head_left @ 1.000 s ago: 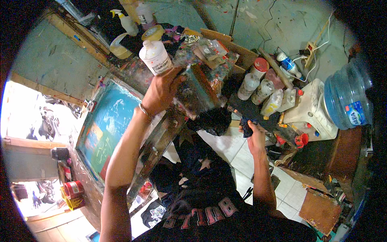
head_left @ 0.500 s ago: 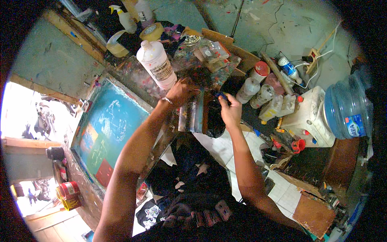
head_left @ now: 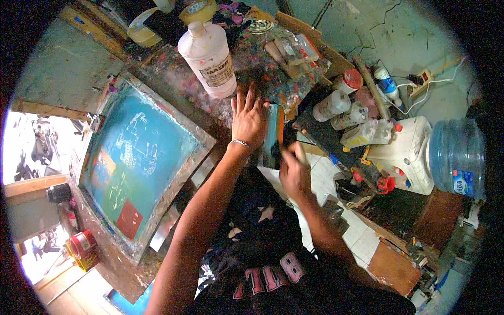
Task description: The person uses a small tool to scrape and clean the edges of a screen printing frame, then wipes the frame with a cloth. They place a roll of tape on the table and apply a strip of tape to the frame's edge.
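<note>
My left hand (head_left: 248,118) lies palm down with fingers stretched out on the near part of a paint-stained surface (head_left: 168,68), beside and against a squeegee-like tool (head_left: 274,122) with a blue and orange strip. Just beyond my fingertips stands a white plastic bottle (head_left: 207,60). My right hand (head_left: 295,170), blurred, is closed on a dark rag (head_left: 275,149) against the tool's lower part. A framed screen (head_left: 144,155) with turquoise mesh and pale marks lies to the left.
At the right stand several bottles (head_left: 331,107), a white jerrycan (head_left: 404,157), a blue water jug (head_left: 457,142) and a power strip (head_left: 420,84) with cords. Tape rolls (head_left: 195,11) sit at the back. A red can (head_left: 80,247) is at the lower left, tiled floor (head_left: 328,186) below.
My left hand left the white bottle, which now stands on the surface, and moved onto the tool. My right hand came leftward with the rag to the tool.
</note>
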The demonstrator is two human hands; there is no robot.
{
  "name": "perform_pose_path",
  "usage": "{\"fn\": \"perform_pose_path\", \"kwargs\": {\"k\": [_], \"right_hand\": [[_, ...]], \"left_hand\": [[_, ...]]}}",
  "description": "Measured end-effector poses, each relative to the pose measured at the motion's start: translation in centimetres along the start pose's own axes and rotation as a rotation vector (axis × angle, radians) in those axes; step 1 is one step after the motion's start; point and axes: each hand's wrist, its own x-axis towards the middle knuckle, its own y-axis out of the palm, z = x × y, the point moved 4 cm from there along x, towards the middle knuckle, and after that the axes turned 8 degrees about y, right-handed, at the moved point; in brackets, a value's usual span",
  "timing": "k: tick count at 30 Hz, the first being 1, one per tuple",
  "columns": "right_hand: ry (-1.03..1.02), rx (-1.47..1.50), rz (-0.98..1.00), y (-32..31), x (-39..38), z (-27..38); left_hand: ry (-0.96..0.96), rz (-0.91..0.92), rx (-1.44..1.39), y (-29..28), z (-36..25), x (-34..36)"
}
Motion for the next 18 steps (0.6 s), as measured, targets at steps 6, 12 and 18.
{"fn": "perform_pose_path", "kwargs": {"k": [6,12,18], "right_hand": [[-0.014,-0.049,-0.142,1.3,4.2,-1.4],[-0.070,-0.147,-0.186,1.7,9.4,-1.7],[0.051,-0.054,-0.097,1.0,1.0,-1.0]], "left_hand": [[0.034,0.066,-0.015,0.0,-0.2,0.0],[0.019,0.041,-0.027,-0.3,-0.2,0.3],[-0.009,0.024,-0.026,0.0,-0.3,0.0]]}}
